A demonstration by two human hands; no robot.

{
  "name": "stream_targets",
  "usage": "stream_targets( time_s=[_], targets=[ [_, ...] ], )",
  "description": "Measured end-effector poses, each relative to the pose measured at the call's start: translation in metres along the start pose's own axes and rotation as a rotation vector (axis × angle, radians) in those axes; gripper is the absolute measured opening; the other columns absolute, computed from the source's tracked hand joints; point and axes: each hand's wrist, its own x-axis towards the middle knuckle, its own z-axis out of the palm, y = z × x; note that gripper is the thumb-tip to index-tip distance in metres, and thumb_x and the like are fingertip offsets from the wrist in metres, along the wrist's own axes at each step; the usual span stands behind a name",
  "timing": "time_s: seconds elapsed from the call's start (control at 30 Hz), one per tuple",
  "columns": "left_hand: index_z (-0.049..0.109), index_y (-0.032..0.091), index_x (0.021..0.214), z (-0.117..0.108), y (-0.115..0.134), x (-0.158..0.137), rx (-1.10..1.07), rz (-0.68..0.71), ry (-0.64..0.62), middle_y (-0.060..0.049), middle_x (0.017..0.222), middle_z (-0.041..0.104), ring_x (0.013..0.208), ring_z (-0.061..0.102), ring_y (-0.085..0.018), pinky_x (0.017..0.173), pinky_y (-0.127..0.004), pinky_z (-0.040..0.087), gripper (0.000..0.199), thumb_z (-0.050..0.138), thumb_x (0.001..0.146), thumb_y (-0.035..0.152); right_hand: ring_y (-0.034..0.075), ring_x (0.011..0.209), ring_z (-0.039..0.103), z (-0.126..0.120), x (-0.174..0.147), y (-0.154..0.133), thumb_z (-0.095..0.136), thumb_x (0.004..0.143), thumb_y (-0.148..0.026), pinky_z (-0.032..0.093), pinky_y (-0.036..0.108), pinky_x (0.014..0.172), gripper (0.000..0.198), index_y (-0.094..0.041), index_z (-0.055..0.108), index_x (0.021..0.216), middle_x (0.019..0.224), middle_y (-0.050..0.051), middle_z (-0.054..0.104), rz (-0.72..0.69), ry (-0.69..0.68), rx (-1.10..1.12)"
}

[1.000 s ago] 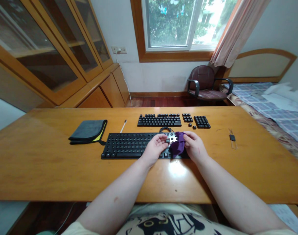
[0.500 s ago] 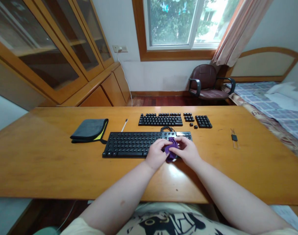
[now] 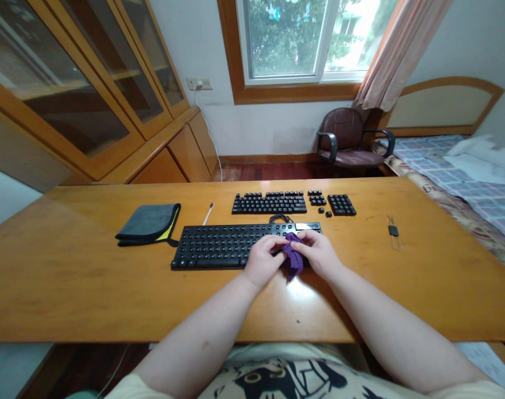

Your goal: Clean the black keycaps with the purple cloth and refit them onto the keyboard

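Both hands hold a crumpled purple cloth over the right end of a black keyboard whose keycaps are off. My left hand pinches the cloth from the left, thumb and fingers closed on its edge. From the right, my right hand grips the cloth's upper part. Its lower end hangs past the keyboard's front edge. The hands and cloth hide the keyboard's lower right part. Behind the keyboard lies its coiled black cable.
Removed keycaps stand in rows behind the keyboard, with a number-pad block to their right. A small white brush and a folded grey cloth lie left. A wire keycap puller lies right on the wooden desk.
The purple cloth has been turned or loosened between my fingers, and more of it now hangs down toward me. The whole view has shifted slightly; the desk things lie as before.
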Motion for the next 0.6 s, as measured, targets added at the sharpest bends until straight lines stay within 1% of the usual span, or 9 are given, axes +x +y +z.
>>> stream_targets(
  time_s=[0.1,0.2,0.3,0.37,0.43,0.5,0.57,0.6],
  targets=[
    [0.069,0.020,0.081,0.000,0.000,0.001,-0.072,-0.033,-0.016,-0.005,0.086,0.064,0.082,0.061,-0.017,0.077,-0.031,0.052,0.012,0.066,0.069,0.018,0.014,0.056,0.057,-0.002,0.002,0.001,0.077,0.055,-0.040,0.048,0.028,0.057,0.029,-0.018,0.061,0.066,0.062,-0.001,0.063,0.023,-0.025,0.019],
    [0.068,0.018,0.081,0.001,-0.001,0.003,-0.177,-0.075,0.004,-0.005,0.089,0.062,0.083,0.061,-0.016,0.080,-0.032,0.052,0.016,0.069,0.066,0.019,0.014,0.059,0.057,-0.007,0.004,0.002,0.073,0.062,-0.039,0.047,0.027,0.058,0.026,-0.017,0.062,0.073,0.067,0.001,0.064,0.040,-0.012,0.083],
    [0.065,0.018,0.090,0.001,-0.003,0.005,-0.286,-0.142,0.052,-0.004,0.088,0.061,0.084,0.060,-0.014,0.083,-0.031,0.051,0.027,0.071,0.063,0.017,0.015,0.063,0.058,-0.013,0.006,0.001,0.067,0.069,-0.034,0.047,0.028,0.059,0.021,-0.018,0.061,0.079,0.072,0.002,0.064,0.018,0.063,0.137],
    [0.063,0.019,0.099,0.001,-0.004,0.007,-0.343,-0.187,0.080,-0.002,0.087,0.059,0.084,0.059,-0.013,0.084,-0.030,0.050,0.039,0.072,0.062,0.014,0.016,0.066,0.059,-0.017,0.007,-0.002,0.065,0.068,-0.029,0.048,0.029,0.061,0.016,-0.019,0.057,0.078,0.075,0.002,0.062,-0.028,0.092,0.157],
    [0.063,0.019,0.101,-0.001,-0.004,0.008,-0.350,-0.199,0.105,-0.002,0.089,0.058,0.086,0.059,-0.012,0.085,-0.029,0.050,0.042,0.072,0.060,0.013,0.015,0.062,0.057,-0.020,0.007,-0.005,0.063,0.066,-0.024,0.047,0.028,0.055,0.015,-0.021,0.051,0.074,0.077,0.001,0.060,-0.083,0.085,0.178],
    [0.065,0.018,0.094,-0.002,-0.003,0.009,-0.325,-0.192,0.118,-0.003,0.093,0.058,0.087,0.058,-0.013,0.085,-0.029,0.049,0.035,0.073,0.060,0.016,0.011,0.051,0.050,-0.022,0.006,-0.008,0.058,0.064,-0.023,0.040,0.024,0.043,0.014,-0.022,0.046,0.070,0.078,0.000,0.057,-0.128,0.042,0.184],
    [0.065,0.016,0.088,-0.002,-0.003,0.010,-0.323,-0.201,0.125,-0.004,0.093,0.059,0.085,0.058,-0.013,0.084,-0.030,0.050,0.030,0.074,0.059,0.017,0.009,0.045,0.043,-0.024,0.005,-0.009,0.054,0.067,-0.026,0.032,0.022,0.038,0.009,-0.021,0.048,0.071,0.074,0.000,0.055,-0.146,-0.016,0.162],
    [0.064,0.016,0.087,-0.002,-0.003,0.010,-0.335,-0.211,0.128,-0.004,0.092,0.060,0.084,0.059,-0.013,0.083,-0.030,0.050,0.030,0.074,0.059,0.017,0.009,0.044,0.041,-0.024,0.004,-0.008,0.053,0.069,-0.029,0.031,0.022,0.037,0.009,-0.021,0.051,0.073,0.071,0.000,0.054,-0.140,-0.040,0.140]
  ],
)
